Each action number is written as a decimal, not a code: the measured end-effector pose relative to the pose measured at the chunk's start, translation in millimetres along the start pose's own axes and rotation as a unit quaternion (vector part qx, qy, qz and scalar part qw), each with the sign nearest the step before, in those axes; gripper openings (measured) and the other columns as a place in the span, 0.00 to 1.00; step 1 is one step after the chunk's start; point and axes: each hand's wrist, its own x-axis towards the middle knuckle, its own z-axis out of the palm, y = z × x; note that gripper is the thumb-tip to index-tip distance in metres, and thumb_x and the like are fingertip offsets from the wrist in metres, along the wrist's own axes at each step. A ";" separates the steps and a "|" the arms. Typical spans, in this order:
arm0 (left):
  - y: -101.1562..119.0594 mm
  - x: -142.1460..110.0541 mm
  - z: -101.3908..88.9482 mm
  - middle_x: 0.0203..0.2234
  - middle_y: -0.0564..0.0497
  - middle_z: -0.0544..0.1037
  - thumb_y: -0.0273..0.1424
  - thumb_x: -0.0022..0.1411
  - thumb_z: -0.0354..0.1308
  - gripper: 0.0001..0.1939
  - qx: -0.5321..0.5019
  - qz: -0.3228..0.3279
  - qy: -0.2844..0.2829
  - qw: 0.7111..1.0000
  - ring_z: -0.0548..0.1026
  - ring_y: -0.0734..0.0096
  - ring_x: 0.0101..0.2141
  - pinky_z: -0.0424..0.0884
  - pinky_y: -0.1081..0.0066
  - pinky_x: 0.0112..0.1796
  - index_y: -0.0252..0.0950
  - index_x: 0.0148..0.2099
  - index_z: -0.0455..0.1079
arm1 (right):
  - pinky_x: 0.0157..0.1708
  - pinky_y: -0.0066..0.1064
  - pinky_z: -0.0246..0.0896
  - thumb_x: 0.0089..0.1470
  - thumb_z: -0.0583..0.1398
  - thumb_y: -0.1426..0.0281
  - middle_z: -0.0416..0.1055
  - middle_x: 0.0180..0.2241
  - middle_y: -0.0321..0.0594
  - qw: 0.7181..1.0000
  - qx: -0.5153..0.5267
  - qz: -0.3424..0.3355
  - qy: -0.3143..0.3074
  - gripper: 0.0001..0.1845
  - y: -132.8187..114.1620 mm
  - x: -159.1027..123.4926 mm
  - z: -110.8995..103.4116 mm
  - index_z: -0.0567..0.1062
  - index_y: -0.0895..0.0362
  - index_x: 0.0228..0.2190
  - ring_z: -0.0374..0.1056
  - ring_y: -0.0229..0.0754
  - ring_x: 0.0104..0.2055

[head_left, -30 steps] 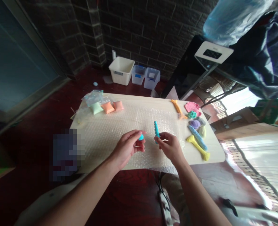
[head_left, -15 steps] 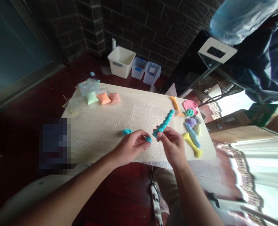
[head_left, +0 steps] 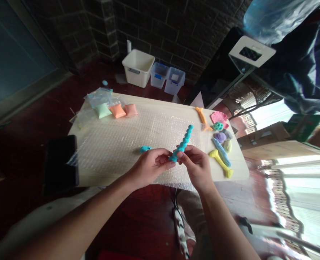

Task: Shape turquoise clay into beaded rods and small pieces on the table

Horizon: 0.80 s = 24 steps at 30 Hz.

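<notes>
A row of turquoise clay balls [head_left: 186, 139] stuck end to end tilts up and away above the table. My right hand [head_left: 196, 162] pinches it near its lower end between thumb and fingers. At that lower end my left hand [head_left: 153, 164] grips a small turquoise clay ball [head_left: 172, 158], which now touches the row. Whether the two are stuck together cannot be seen. Just behind my left hand, a lump of turquoise clay [head_left: 145, 148] lies on the bubble wrap [head_left: 116, 144], partly hidden by the hand.
Orange [head_left: 203, 118] and yellow bone-shaped clay pieces [head_left: 221, 164], a blue clay roll [head_left: 222, 152] and a pink clay piece [head_left: 219, 118] lie on the table's right. Bags of green [head_left: 102, 110] and orange clay [head_left: 117, 111] are at the back left. A black phone-like slab [head_left: 61, 164] is at the left edge.
My hands have come together. The ball in my left hand has met the lower end of the row, which has shifted left and stands a little steeper.
</notes>
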 end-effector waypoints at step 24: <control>16.4 -5.7 -11.3 0.35 0.46 0.80 0.46 0.64 0.67 0.23 0.066 0.067 0.070 0.993 0.78 0.70 0.29 0.74 0.69 0.33 0.36 0.53 0.78 | 0.26 0.33 0.63 0.61 0.65 0.59 0.74 0.33 0.41 1.000 0.013 0.008 0.014 0.10 9.9 -5.7 17.3 0.81 0.49 0.41 0.69 0.43 0.30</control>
